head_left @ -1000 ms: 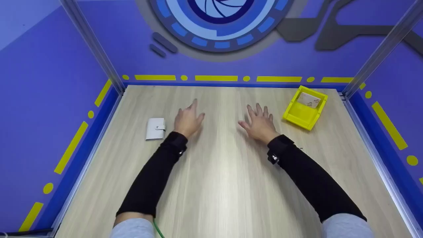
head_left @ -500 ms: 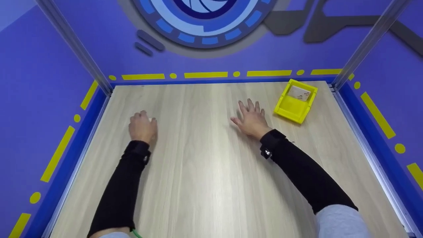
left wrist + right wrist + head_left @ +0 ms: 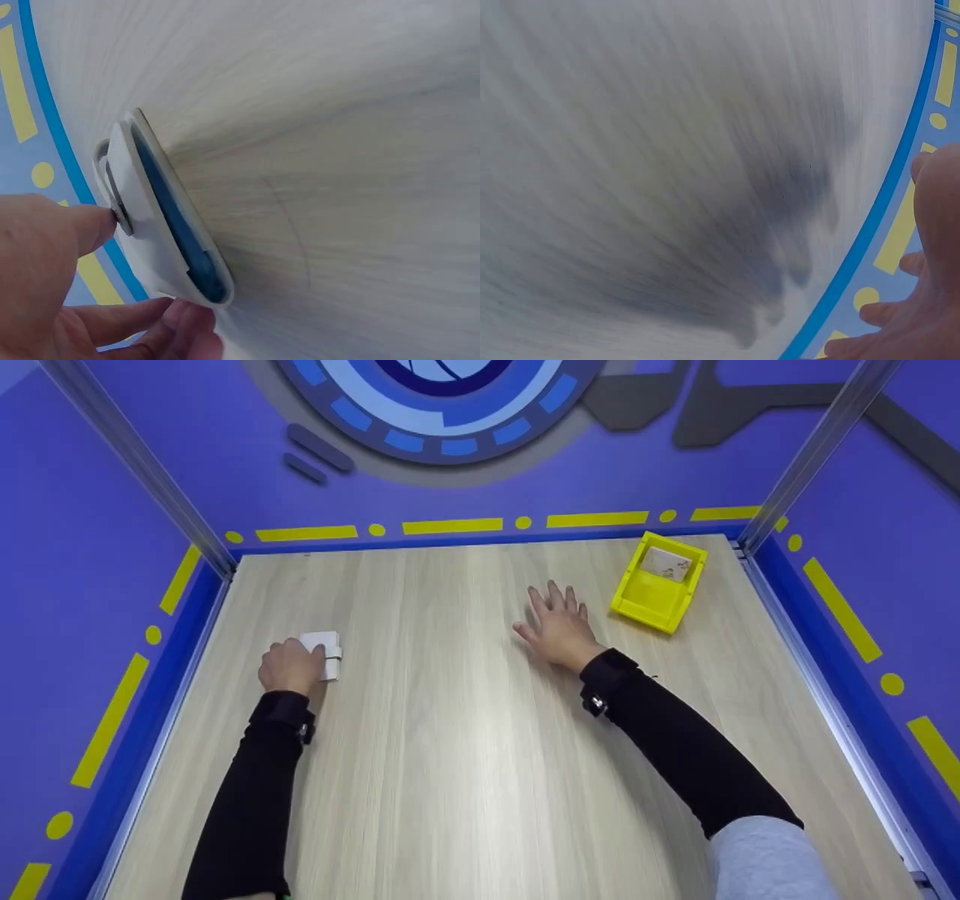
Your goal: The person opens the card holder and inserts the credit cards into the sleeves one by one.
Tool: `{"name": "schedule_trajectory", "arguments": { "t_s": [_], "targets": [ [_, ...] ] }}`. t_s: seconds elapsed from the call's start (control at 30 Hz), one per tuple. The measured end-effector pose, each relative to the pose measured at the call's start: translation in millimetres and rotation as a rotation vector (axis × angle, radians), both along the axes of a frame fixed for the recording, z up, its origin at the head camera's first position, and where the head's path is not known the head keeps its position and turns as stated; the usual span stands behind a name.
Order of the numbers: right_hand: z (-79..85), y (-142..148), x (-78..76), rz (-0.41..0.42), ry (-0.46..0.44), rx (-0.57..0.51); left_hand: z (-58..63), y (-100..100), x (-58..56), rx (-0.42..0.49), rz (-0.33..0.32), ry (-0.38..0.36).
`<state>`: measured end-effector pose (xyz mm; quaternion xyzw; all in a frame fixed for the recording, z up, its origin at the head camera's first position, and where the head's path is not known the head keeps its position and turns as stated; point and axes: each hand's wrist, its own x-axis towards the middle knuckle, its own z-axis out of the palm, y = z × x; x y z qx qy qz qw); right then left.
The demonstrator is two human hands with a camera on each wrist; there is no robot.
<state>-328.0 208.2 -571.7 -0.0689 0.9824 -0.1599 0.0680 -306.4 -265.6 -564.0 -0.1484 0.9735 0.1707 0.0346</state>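
Note:
A small white wallet (image 3: 331,668) with a strap closure lies at the left of the table, partly covered by my left hand (image 3: 291,667). In the left wrist view, the thumb presses on the strap side of the wallet (image 3: 150,214) while the curled fingers sit at its rounded spine; a blue inside shows along the edge. My right hand (image 3: 561,634) hovers low over the table with fingers spread, holding nothing. Its shadow falls on the wood in the right wrist view, where the hand (image 3: 939,247) shows at the right edge.
A yellow bin (image 3: 651,598) stands at the back right, beyond my right hand, with a pale patterned card-like piece (image 3: 666,564) at its far end. Blue panels (image 3: 450,495) with yellow marks wall the wooden table (image 3: 435,735) at the back and both sides.
My left hand has moved left from beside the wallet and taken hold of it. The right hand keeps its spread pose. The head view has shifted slightly.

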Motion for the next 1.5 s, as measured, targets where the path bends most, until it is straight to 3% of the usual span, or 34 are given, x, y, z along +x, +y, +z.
{"name": "schedule_trajectory", "arguments": {
  "t_s": [0.3, 0.57, 0.77, 1.07, 1.3, 1.5],
  "targets": [
    [4.0, -3.2, -0.2, 0.007, -0.007, -0.038, 10.1, 8.0, -9.8, 0.060, 0.009, 0.014],
    [10.1, -7.2, 0.0, 0.062, 0.032, -0.077, 22.0, 25.9, -11.7, 0.160, -0.050, 0.111],
    [20.8, -16.4, 5.4, 0.105, 0.084, -0.213, 31.2, 61.3, -14.4, 0.373, -0.125, 0.177],
    [47.0, -42.4, 22.1, 0.173, 0.193, -0.365, 53.2, 124.8, -10.4, 0.552, -0.233, 0.285],
    [52.0, -62.5, 34.0, 0.267, 0.187, -0.372, 58.0, 169.2, -0.4, 0.627, -0.298, 0.266],
    [50.3, -67.8, 36.5, 0.237, 0.168, -0.334, 52.6, 196.1, 7.3, 0.630, -0.386, 0.261]
  ]
}}
